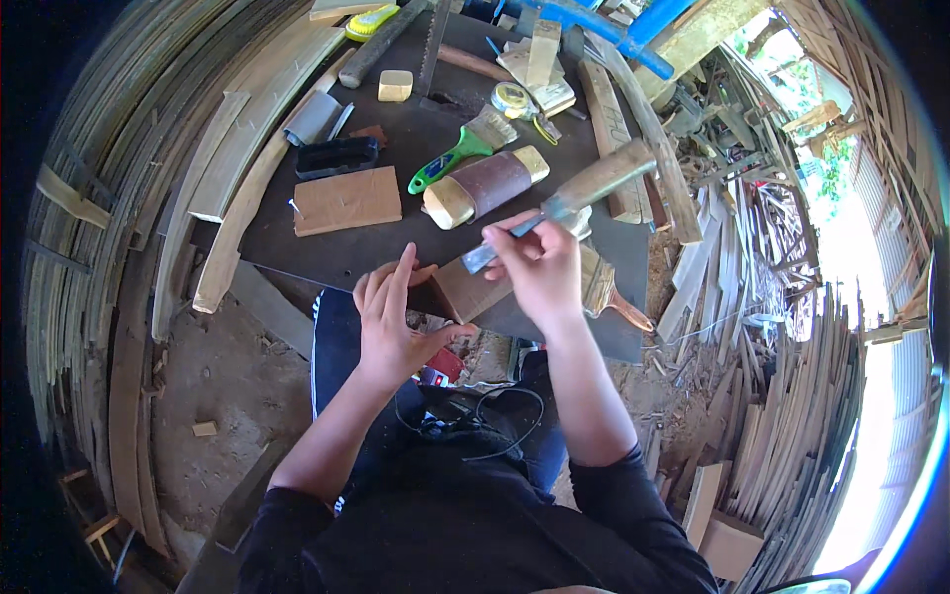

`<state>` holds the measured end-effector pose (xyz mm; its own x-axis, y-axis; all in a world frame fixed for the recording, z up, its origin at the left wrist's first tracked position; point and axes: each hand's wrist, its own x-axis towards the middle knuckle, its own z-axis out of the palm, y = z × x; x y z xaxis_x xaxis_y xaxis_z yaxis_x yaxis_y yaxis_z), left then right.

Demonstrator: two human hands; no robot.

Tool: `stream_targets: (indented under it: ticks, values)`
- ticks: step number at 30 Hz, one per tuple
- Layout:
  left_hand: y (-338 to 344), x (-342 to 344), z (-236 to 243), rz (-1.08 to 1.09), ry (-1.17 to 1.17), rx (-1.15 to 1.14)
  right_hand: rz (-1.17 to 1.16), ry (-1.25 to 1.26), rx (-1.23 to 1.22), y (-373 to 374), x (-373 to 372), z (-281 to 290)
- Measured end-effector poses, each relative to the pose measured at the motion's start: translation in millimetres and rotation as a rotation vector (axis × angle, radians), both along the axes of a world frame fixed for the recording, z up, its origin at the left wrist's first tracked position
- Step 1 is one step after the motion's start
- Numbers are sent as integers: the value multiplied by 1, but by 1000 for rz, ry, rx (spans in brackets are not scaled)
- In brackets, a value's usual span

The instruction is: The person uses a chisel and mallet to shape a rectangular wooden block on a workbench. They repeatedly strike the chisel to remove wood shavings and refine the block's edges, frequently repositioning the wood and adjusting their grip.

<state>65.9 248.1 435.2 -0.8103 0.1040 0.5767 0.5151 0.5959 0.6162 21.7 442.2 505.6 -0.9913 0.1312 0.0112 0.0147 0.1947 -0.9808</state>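
Observation:
My right hand (539, 262) pinches a chisel (606, 180) by its metal blade. The chisel's wooden handle points up and to the right, and its blade end sits just above a wooden block (470, 292). My left hand (386, 312) holds the near left end of that block at the table's front edge, with the thumb at its corner and one finger raised. Part of the block is hidden by my right hand. A brush with a wooden handle (625, 309) lies to the right of my right hand. Beyond the hands lies a wood block wrapped in brown sandpaper (492, 185).
On the dark table (356, 238) lie a flat wooden piece (348, 201), a black holder-like object (336, 156), a green-handled brush (450, 161), a tape measure (515, 102) and a saw (432, 54). Long boards (262, 168) flank the left; stacked wood strips (772, 426) stand at right.

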Motion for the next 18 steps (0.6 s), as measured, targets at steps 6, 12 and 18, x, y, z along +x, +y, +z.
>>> stream_targets:
  ticks: [6,12,18]
  values:
    - [-2,4,0,-3,-61,-89,-224,70,-1,54,-24,-8]
    - [-5,2,-11,0,-65,-52,-1,88,4,-20,9,-8]
    - [-5,1,-9,-4,-43,-34,-174,86,19,11,-4,-10]
